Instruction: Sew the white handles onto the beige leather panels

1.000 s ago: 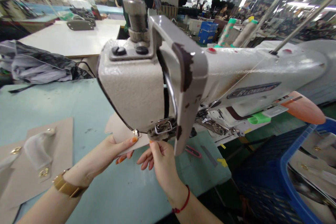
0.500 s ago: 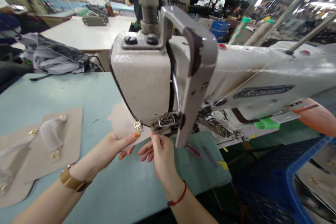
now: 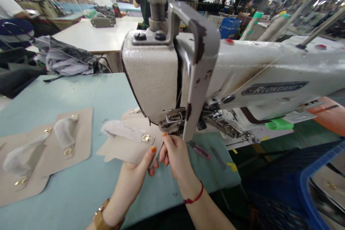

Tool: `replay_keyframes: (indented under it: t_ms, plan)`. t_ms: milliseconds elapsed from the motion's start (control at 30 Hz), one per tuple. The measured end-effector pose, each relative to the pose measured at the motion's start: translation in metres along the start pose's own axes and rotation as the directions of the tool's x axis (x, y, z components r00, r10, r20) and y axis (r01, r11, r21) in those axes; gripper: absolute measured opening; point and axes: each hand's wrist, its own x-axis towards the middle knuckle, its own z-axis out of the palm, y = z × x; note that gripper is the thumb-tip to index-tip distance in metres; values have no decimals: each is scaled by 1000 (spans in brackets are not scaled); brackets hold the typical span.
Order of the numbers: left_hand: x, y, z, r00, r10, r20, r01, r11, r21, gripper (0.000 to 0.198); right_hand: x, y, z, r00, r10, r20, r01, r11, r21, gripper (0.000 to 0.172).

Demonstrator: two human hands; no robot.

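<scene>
My left hand (image 3: pixel 140 167) grips the near edge of a beige leather panel (image 3: pixel 126 147) that carries a white wrapped handle (image 3: pixel 118 129) and a gold ring fitting (image 3: pixel 146 138). Thumb on top, fingers under it. My right hand (image 3: pixel 175 154) is closed in a pinch at the same edge, just below the presser foot (image 3: pixel 172 122) of the white sewing machine (image 3: pixel 205 75). What the right fingers pinch is too small to make out, perhaps a thread.
Two more beige panels with wrapped handles (image 3: pixel 54 143) lie on the pale blue table (image 3: pixel 81 90) at left. Pink thread snips (image 3: pixel 199 149) rest by the machine bed. A blue crate (image 3: pixel 318 194) stands at right. Grey fabric (image 3: pixel 64 59) is piled behind; people work at far tables.
The beige panel has slid out leftward from under the machine head, so its white handle and gold fitting show. Both hands have drawn together at its near edge.
</scene>
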Motion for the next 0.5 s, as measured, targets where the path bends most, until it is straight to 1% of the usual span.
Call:
replay_keyframes:
  t_ms: [100,200,333,400,433,467,500]
  plan:
    - [-11,-5,16,999,-3,-33,3,1000,6,43,2,-2,-12,999,9,42,-7,999,-52,52]
    - [-18,-6,32,998,-39,-59,39,999,1,47,5,-10,-25,995,26,95,-15,994,-109,50]
    - [-18,-3,53,994,-59,-92,58,998,-20,50,7,-26,-38,988,14,151,28,963,-268,49]
    - [-20,-5,62,992,-77,-103,76,997,-9,53,3,-31,-42,981,24,190,43,940,-339,49]
    - [-23,-8,66,993,-90,-82,90,996,-4,55,0,-32,-46,978,26,207,55,926,-374,50]
    - [-28,-12,68,994,-103,-36,103,995,-2,57,-4,-31,-51,978,12,207,76,907,-414,51]
    - [-34,-16,67,992,-115,46,115,993,-5,58,-9,-28,-57,983,-23,184,108,878,-465,51]
